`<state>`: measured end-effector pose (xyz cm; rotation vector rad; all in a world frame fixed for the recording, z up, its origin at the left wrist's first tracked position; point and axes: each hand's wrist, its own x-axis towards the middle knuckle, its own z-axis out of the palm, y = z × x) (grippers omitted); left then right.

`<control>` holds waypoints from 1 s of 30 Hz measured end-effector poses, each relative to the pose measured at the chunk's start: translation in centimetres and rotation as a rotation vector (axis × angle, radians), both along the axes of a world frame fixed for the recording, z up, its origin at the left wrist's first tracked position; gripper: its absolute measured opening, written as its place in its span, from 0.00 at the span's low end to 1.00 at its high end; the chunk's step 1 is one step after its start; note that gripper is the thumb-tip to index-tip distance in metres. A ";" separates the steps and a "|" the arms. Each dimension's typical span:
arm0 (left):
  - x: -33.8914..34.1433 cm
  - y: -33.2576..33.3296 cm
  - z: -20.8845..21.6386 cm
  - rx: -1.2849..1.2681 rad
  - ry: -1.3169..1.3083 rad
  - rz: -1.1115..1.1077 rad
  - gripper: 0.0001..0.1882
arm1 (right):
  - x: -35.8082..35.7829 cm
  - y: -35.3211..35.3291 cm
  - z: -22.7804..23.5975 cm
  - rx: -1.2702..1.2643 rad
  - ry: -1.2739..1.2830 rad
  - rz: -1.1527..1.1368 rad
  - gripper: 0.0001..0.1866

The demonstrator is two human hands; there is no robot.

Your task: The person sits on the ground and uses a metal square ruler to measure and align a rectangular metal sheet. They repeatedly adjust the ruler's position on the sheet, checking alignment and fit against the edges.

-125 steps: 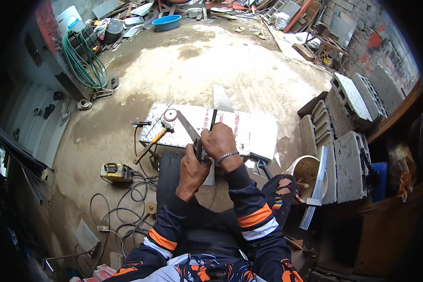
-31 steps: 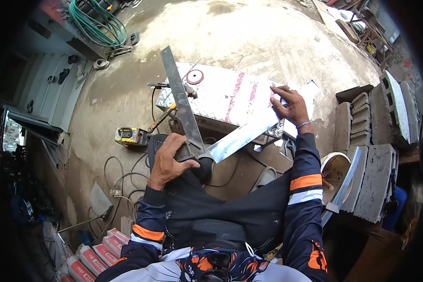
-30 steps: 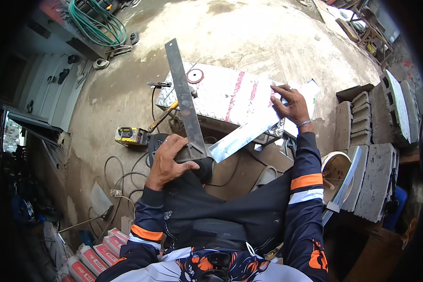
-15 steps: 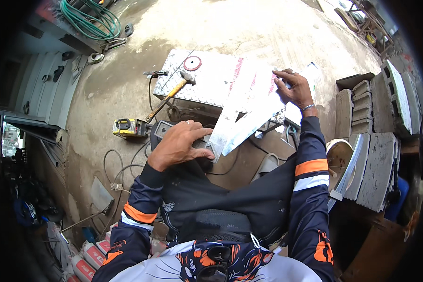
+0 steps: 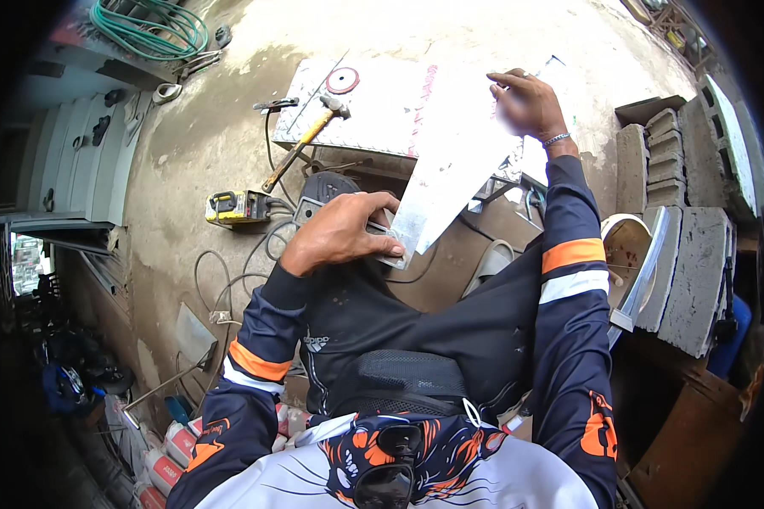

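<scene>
My left hand pinches a flat grey metal bar with holes between thumb and fingers, by the near, narrow end of a shiny pale metal sheet. The sheet slants up to the right over a low table topped with diamond-patterned metal. Glare washes out much of its far part. Over the sheet's far right side is my right hand, its fingers and thumb drawn together. What they hold, if anything, is too blurred and bright to make out.
On the table's left lie a hammer with a yellow handle, a red-rimmed disc and a clamp with a cable. A yellow-black box with cables stands on the floor. Concrete blocks are stacked at the right.
My right hand has moved up and slightly left, away from me. My left hand has shifted right and up with the metal bar. The whole view has tilted slightly.
</scene>
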<state>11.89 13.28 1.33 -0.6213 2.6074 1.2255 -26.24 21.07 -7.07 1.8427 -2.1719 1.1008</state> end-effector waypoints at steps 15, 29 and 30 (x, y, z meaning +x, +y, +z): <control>-3.6 -0.6 -0.3 0.389 -0.190 -0.099 0.35 | 0.3 0.5 0.1 0.029 0.005 0.000 0.15; -4.7 -0.1 -3.2 0.742 -0.358 0.102 0.19 | 1.5 0.8 0.8 0.022 -0.070 -0.027 0.15; -4.9 0.2 -2.8 0.742 -0.348 0.104 0.19 | 1.5 0.8 0.8 0.023 -0.063 -0.023 0.15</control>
